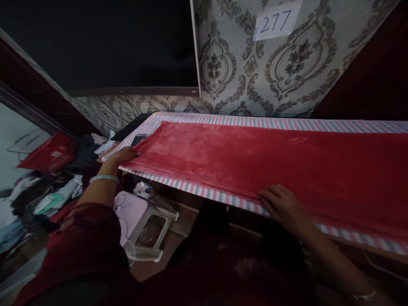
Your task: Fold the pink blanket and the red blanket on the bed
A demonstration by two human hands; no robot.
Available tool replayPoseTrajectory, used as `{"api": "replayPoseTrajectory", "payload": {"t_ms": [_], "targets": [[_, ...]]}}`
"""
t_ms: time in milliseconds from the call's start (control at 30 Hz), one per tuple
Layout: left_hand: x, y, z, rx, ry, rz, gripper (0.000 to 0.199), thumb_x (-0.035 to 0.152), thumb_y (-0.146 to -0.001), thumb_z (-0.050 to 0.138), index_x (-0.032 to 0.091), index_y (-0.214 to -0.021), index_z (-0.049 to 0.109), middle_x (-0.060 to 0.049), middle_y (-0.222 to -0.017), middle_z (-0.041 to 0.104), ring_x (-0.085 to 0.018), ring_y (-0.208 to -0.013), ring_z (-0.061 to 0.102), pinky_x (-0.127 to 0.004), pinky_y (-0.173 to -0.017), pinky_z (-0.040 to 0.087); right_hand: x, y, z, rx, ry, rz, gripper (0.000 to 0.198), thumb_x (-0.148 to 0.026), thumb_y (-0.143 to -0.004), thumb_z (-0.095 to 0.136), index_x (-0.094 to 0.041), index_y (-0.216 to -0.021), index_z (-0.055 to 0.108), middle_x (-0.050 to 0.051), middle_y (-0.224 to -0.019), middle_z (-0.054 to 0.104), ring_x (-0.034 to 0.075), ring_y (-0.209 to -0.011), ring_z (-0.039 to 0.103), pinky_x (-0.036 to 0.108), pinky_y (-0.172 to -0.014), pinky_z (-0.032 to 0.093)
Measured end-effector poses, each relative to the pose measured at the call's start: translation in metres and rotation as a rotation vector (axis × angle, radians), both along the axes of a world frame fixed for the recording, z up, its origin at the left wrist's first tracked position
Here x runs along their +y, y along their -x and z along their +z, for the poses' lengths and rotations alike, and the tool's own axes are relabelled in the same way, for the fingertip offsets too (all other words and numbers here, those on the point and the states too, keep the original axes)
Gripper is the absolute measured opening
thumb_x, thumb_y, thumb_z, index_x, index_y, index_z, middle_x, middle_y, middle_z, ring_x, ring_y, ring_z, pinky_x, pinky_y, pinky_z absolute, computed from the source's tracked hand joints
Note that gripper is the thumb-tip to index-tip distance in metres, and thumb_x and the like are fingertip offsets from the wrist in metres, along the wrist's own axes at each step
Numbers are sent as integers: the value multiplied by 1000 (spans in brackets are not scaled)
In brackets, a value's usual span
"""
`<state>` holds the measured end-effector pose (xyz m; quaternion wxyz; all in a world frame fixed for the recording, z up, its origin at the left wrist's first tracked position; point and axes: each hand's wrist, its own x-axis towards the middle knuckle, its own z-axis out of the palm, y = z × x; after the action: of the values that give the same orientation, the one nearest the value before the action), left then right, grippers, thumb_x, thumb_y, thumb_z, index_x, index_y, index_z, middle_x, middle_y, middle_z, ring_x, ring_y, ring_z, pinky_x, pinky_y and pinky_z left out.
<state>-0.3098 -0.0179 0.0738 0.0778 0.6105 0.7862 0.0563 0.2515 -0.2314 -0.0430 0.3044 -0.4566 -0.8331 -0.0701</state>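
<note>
A long red plush blanket [223,157] lies flat and folded in a strip over a pink, grey and white striped cloth [197,190] on a long table. At the blanket's near left corner, my left hand [126,156] has its fingers closed on the edge. My right hand [282,206] rests on the near edge, farther right, with fingers stretched over the red fabric. A dark flat object [137,139], perhaps a phone, lies just beyond my left hand. The blanket's right end runs out of view.
Behind the table are a large dark screen [127,46] and a patterned wall with a paper marked 277 [277,20]. A pinkish plastic stool [132,208] stands below, near my legs. Piled clothes [57,199] and a red basket [51,153] are at the left.
</note>
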Motion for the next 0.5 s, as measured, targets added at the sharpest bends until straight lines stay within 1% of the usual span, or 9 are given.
{"api": "replayPoseTrajectory", "payload": {"t_ms": [100,200,267,367,500], "targets": [[-5,1,-4,-110,3,28,28,42,-69,75,20,-74,58,-4,-79,65,-25,-85,64,-30,-78,48,0,-1,-7,12,29,7,27,-27,-104,46,-18,-103,71,10,-89,67,24,-81,60,37,-71,50],[-17,5,-6,-226,-58,79,33,44,-69,77,20,-83,58,-1,-81,64,-23,-85,62,-29,-76,48,2,-5,-12,46,52,14,27,-29,-103,47,-20,-105,73,9,-88,68,23,-80,62,37,-71,51],[-26,8,-8,-350,-97,101,37,46,-68,79,21,-85,59,1,-79,62,-21,-83,62,-28,-74,49,3,-8,-16,65,57,18,29,-32,-103,47,-22,-104,74,9,-88,69,24,-79,63,38,-70,52],[-36,10,-15,-555,-109,121,40,48,-65,82,21,-81,59,2,-74,63,-19,-78,62,-28,-71,51,6,-12,-22,68,40,39,31,-36,-103,46,-23,-103,74,9,-89,71,24,-78,66,39,-68,54],[-41,10,-23,-747,-69,152,37,46,-62,84,19,-75,63,-3,-73,68,-22,-72,66,-34,-69,55,9,-12,-27,46,-17,49,32,-38,-104,45,-22,-104,72,9,-90,72,24,-79,69,39,-68,56]]}}
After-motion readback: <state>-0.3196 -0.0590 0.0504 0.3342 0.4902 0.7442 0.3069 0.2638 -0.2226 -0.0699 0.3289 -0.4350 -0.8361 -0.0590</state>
